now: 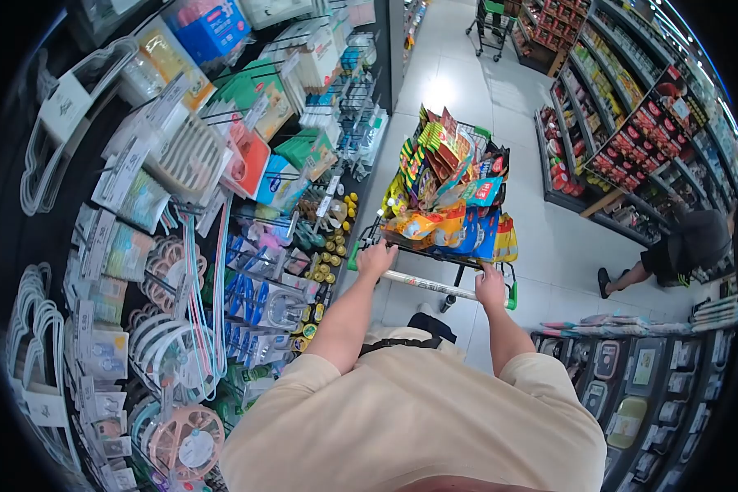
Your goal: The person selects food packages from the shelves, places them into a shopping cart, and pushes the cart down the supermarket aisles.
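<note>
The left hand [376, 257] and right hand [490, 284] hold the cart [426, 283] near the center of the frame, which is heaped with colorful packets [447, 184]. Hangers [61, 123] hang at upper left; a person [693, 246] in dark clothes is by the shelves [603, 90] at right.

Out past the right hand [490, 285], a far cart [492, 31] gets cut off up top; packets [447, 176] hide the near cart [484, 132]'s bottom.
</note>
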Motion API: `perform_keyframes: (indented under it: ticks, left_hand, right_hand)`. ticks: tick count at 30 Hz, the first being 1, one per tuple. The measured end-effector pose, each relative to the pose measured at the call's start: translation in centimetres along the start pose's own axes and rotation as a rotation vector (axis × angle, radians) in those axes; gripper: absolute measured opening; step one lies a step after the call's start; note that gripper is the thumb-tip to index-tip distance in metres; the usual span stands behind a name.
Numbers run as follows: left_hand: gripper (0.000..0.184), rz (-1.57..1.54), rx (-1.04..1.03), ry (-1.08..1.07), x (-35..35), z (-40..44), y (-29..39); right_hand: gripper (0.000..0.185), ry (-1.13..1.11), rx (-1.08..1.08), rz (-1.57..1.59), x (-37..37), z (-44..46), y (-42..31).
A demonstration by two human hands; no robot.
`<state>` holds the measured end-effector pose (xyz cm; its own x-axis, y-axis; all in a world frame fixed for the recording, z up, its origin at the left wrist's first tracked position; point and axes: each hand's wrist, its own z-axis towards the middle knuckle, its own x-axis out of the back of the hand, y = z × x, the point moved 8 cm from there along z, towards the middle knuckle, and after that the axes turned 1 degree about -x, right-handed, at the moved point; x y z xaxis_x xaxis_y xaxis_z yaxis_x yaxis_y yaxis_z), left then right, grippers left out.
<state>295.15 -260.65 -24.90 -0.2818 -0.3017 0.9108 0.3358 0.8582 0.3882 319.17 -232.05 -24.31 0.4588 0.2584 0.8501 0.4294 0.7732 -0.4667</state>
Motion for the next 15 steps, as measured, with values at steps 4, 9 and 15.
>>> perform_keyframes:
  ticks: [4, 9, 15]
  left_hand:
    - [0.054, 0.015, 0.013, -0.007, 0.1, 0.7, 1.1]
    - [0.052, 0.011, 0.012, -0.012, 0.0, 1.7, 2.2]
    - [0.052, 0.021, 0.020, -0.009, -0.3, 2.6, 3.4]
  right_hand:
    - [0.040, -0.019, -0.015, 0.003, -0.1, 1.4, 1.2]
    - [0.041, -0.011, -0.001, 0.004, -0.4, 2.7, 2.4]
    - [0.040, -0.016, 0.026, 0.001, 0.4, 4.1, 3.0]
